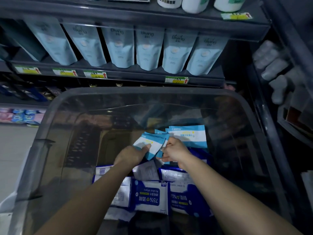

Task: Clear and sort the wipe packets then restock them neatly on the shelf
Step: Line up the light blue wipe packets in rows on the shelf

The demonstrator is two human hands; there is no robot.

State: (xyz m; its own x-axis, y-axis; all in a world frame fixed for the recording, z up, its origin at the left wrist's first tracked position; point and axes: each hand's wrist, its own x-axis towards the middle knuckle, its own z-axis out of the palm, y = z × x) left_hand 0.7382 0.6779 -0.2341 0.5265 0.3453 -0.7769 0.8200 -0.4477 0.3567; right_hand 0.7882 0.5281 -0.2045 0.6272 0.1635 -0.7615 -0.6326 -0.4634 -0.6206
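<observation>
Packets (149, 144) were clamped in the left hand (133, 154), edge pinched by the right hand (175, 151); 1 pack (189, 136) was seen just beyond.

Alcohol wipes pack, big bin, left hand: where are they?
alcohol wipes pack (149, 197): head view, white front panel.
bin (144, 91): head view, far rim.
left hand (130, 155): head view, back of hand.

The pale blue pouches (147, 50) on the shelf (135, 80) carry the brand "Biving". In the bin (135, 91), a blue-and-white wipe packet (149, 195) reads, upside down, "75%" and "Alcohol Wipes". The neighbouring packet (184, 199) also shows "75%". The price tags (95, 74) bear red arrows, but their print is illegible, as is that on the small light-blue packets (188, 136).
</observation>
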